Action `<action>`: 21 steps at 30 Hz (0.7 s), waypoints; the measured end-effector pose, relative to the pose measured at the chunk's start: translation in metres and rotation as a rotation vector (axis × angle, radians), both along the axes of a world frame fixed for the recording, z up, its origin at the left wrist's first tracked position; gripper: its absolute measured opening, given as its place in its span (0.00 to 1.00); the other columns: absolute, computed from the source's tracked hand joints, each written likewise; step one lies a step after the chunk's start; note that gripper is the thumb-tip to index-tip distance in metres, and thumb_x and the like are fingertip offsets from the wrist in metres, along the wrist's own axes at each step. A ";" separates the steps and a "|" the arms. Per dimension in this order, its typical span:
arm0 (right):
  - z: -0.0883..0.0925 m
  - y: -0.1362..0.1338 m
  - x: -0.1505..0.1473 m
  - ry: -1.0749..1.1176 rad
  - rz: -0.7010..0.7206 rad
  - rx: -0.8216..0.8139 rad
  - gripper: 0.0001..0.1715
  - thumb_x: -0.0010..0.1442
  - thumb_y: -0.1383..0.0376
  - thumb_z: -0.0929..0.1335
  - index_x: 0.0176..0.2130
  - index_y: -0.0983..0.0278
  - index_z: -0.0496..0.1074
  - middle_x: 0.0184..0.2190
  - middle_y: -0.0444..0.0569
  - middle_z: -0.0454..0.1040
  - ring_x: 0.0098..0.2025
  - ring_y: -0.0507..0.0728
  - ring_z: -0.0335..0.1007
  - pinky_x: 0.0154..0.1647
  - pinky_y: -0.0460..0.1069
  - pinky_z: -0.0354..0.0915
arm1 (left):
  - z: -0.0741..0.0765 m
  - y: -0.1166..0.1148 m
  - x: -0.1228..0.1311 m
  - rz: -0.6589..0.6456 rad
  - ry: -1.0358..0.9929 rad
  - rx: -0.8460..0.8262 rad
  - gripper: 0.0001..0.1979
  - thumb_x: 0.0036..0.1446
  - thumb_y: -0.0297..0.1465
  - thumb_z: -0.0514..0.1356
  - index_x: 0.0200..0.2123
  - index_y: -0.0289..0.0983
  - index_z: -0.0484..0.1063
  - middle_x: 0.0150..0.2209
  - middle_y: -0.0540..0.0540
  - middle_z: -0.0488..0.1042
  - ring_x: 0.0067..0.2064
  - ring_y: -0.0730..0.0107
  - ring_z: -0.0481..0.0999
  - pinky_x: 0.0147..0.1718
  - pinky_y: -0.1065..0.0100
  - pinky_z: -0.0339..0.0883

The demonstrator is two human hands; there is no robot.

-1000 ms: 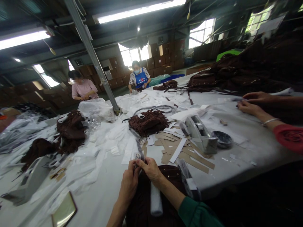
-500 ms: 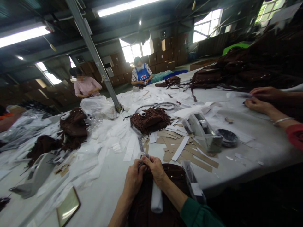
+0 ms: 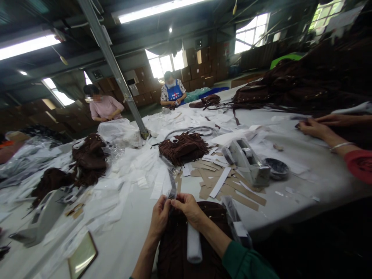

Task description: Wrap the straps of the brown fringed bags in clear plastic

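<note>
My left hand [image 3: 160, 215] and my right hand [image 3: 187, 207] meet at the front of the table, both closed on a thin strip in clear plastic film [image 3: 172, 190] that runs away from me. What exactly the film covers I cannot make out. Below them lies a dark brown bag [image 3: 209, 240], partly hidden by my forearms. A white foam-like roll [image 3: 193, 244] rests on the bag, under my right wrist. Beyond my hands sits a brown fringed bag [image 3: 183, 148].
A grey tape dispenser [image 3: 247, 161] and a dark round dish [image 3: 276, 168] stand to the right, behind cardboard strips [image 3: 244, 199]. At left are another dispenser [image 3: 43, 221] and a phone-like slab [image 3: 83, 255]. A co-worker's hands [image 3: 316, 126] work at right; a metal post [image 3: 116, 73] rises beyond.
My fingers have drawn slightly apart along the film, the left hand shifting left. The bunched film between them now looks straighter. The co-worker's hands at right have moved a little.
</note>
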State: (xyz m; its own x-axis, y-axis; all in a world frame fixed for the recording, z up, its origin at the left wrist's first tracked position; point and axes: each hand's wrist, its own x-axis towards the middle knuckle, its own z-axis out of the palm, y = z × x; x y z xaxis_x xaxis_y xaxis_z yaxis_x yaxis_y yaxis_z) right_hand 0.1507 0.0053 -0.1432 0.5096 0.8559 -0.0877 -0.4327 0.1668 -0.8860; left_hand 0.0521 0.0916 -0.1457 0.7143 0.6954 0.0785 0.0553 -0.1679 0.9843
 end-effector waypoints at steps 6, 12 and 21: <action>-0.004 0.002 0.002 -0.159 -0.035 -0.075 0.24 0.44 0.49 0.74 0.29 0.67 0.74 0.19 0.41 0.69 0.20 0.48 0.59 0.21 0.43 0.55 | -0.001 0.000 -0.003 0.044 0.006 -0.009 0.15 0.54 0.45 0.59 0.31 0.37 0.70 0.28 0.50 0.72 0.32 0.67 0.70 0.33 0.70 0.65; -0.003 0.004 0.000 -0.365 -0.090 -0.204 0.23 0.50 0.47 0.69 0.26 0.66 0.73 0.17 0.42 0.69 0.18 0.50 0.62 0.20 0.44 0.57 | -0.007 0.000 -0.011 0.104 0.096 -0.012 0.17 0.54 0.39 0.60 0.45 0.37 0.72 0.47 0.42 0.75 0.51 0.58 0.71 0.51 0.63 0.61; 0.003 -0.009 0.114 -0.888 -0.494 -0.643 0.12 0.59 0.59 0.66 0.31 0.63 0.74 0.34 0.54 0.75 0.43 0.62 0.68 0.43 0.52 0.60 | -0.023 0.003 -0.014 0.269 0.079 -0.015 0.15 0.50 0.36 0.63 0.41 0.38 0.75 0.46 0.41 0.77 0.52 0.55 0.72 0.53 0.59 0.60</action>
State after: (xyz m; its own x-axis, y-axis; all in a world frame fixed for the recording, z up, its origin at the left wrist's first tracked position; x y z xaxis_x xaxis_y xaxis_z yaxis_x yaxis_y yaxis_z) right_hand 0.2645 -0.0035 -0.1403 0.8692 0.4793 0.1212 0.3571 -0.4391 -0.8244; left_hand 0.0382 0.0949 -0.1691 0.5076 0.8614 0.0176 0.1728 -0.1218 0.9774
